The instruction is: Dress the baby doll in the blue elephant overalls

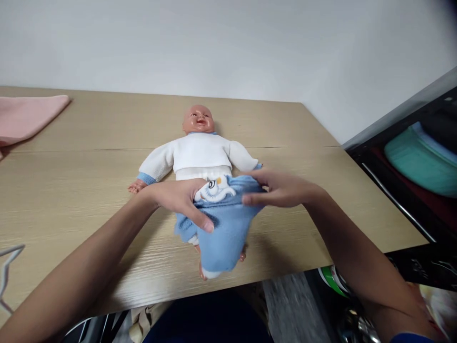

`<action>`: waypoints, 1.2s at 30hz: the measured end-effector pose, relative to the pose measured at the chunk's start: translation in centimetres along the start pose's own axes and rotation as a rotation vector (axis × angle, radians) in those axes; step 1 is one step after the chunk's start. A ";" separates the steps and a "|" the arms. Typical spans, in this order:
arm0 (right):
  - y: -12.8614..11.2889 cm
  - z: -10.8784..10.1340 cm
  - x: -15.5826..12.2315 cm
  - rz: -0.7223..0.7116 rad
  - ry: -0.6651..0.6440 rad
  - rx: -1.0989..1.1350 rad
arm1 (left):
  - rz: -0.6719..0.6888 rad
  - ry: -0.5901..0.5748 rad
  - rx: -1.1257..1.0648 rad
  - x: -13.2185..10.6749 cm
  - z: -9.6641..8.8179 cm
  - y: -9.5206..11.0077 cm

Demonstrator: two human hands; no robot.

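Note:
On its back on the wooden table lies a baby doll (199, 118), head toward the wall. It wears a white sweater (202, 151) with blue cuffs. Over its legs is a blue doll garment (224, 233) with a white embroidered character face on it. My left hand (183, 197) grips the garment's left side, its thumb lying on the blue cloth. At the garment's right side my right hand (276, 188) pinches the edge between thumb and fingers. The doll's feet stick out below the cloth near the table's front edge.
A pink cloth (30, 116) lies at the table's back left. White bent wire (6, 271) juts in at the left edge. Right of the table stands a dark shelf with a green item (421, 159) on it. A white wall (171, 47) rises behind the table (89, 190).

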State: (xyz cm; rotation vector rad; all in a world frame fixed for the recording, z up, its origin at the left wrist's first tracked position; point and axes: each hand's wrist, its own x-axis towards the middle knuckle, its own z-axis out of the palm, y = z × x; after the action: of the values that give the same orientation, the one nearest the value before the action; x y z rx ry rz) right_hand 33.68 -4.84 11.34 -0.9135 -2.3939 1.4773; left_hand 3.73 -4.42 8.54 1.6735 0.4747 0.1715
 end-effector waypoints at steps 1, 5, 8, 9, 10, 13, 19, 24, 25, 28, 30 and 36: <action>0.0 0.0 0.0 0.026 -0.104 -0.008 | -0.012 -0.029 -0.001 0.0 0.0 -0.1; 0.7 1.0 0.1 -0.123 -0.063 0.150 | 0.063 -0.080 -0.085 0.2 0.0 -0.8; 1.9 2.6 0.6 -0.222 0.106 0.327 | 0.120 -0.074 -0.120 0.2 -0.3 -1.4; 2.2 3.1 0.7 -0.205 0.148 0.380 | 0.122 -0.066 -0.127 0.2 -0.4 -1.6; 2.5 3.6 0.8 -0.169 0.182 0.425 | 0.115 -0.051 -0.135 0.2 -0.5 -1.8; 2.7 4.4 0.5 -0.039 0.203 0.530 | 0.076 0.029 -0.159 -0.1 -0.6 -2.3; 1.9 4.6 -0.7 0.074 -0.145 0.494 | 0.063 -0.001 -0.218 0.1 -0.2 -2.2; 1.9 5.5 -0.6 -0.010 0.108 0.532 | 0.083 -0.078 -0.251 0.4 0.0 -2.5; 2.0 5.8 -0.5 -0.035 0.156 0.553 | 0.077 -0.065 -0.250 0.4 0.1 -2.6; 2.2 6.7 -0.6 -0.032 0.184 0.609 | 0.082 -0.053 -0.247 0.2 0.0 -2.9; 2.1 7.2 -0.7 0.011 0.167 0.652 | 0.110 -0.059 -0.232 0.0 -0.1 -3.0; -0.2 8.0 -1.5 0.010 0.131 0.620 | 0.111 -0.058 -0.172 0.0 0.1 -2.0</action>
State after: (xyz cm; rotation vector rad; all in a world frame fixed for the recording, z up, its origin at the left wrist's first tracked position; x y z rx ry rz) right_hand 31.20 -11.70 7.82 -0.8252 -1.6687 1.9228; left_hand 3.34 -4.37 6.61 1.5320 0.3147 0.2379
